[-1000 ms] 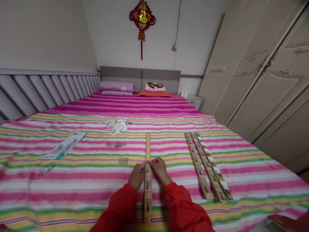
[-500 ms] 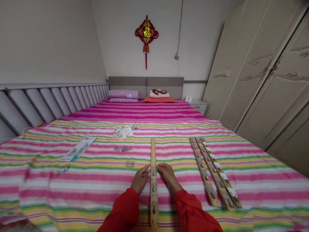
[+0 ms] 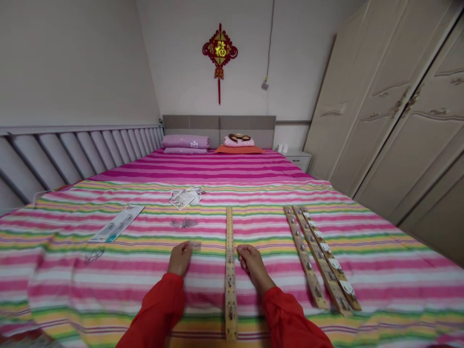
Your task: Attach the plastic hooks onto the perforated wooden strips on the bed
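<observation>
A wooden strip with small metal pieces along its near part lies lengthwise at the centre of the striped bed cover. To its left, my left hand pinches the edge of a small clear piece carrying a bit of metal. Just right of the strip is my right hand, its fingers curled together near the strip's edge; whatever they hold, if anything, is too small to make out.
Three more strips with metal or white pieces lie at the right. Further left are a long clear package, a wire bundle, a small clear heap and white cards.
My left hand has moved left, away from the wooden strip, and has taken the edge of the small clear piece. My right hand has barely shifted.
</observation>
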### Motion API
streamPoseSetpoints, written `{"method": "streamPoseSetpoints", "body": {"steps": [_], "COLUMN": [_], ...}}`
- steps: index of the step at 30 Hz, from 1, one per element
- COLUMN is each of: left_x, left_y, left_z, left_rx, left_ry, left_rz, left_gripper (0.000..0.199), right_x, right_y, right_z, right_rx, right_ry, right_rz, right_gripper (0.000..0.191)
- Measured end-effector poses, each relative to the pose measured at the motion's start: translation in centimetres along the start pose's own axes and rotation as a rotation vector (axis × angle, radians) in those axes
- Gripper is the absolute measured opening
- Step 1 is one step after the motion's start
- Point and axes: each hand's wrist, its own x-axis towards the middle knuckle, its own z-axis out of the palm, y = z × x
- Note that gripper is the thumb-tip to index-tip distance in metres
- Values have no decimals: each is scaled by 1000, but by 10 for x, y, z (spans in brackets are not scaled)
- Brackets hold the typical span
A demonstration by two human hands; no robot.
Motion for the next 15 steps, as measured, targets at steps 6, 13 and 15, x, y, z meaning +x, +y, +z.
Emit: {"method": "streamPoseSetpoints", "body": {"steps": [6, 13, 15], "left_x": [-23, -62, -72], "left_y": [14, 61, 71], "left_z": [5, 19, 24], "left_rx": [-121, -101, -113], "left_ry": [28, -33, -49], "left_rz": [36, 379, 437], "left_gripper": [27, 22, 21], "right_x": [-2, -2, -3], "right_y": [-1, -5, -8], "right_z": [0, 0, 0], "right_rx": [34, 84, 99], "right_ry": [-2, -8, -9], "right_rz": [7, -3, -11], "right_gripper": [31, 32, 32]}}
